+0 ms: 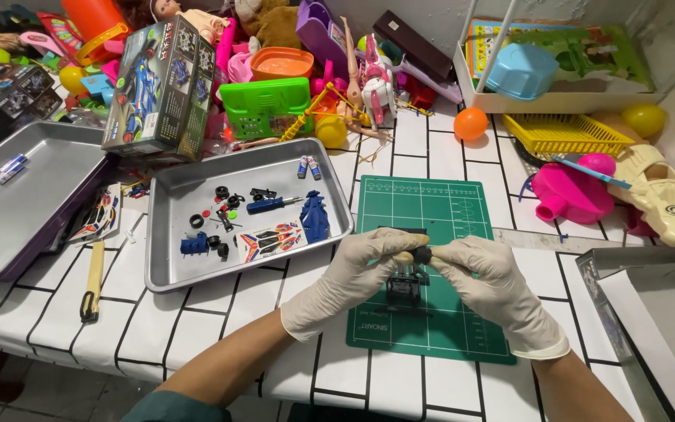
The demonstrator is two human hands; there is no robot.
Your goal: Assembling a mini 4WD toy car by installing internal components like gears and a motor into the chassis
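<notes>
left hand [361, 262], right hand [484, 270]: gloved, fingertips pinched together on black toy car frame [405, 286] | under: green cutting mat [431, 234] | left: metal tray [197, 270] of small parts

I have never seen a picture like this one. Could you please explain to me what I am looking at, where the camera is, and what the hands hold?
The camera sits on a person's head and looks down at a white tiled table. The gloved left hand and gloved right hand together hold a small black plastic toy car frame above a green cutting mat. Beside it, a silver metal tray holds small black wheels, a blue screwdriver, blue parts and a sticker sheet. A second silver tray, a model kit box and many colourful toys lie behind.
</notes>
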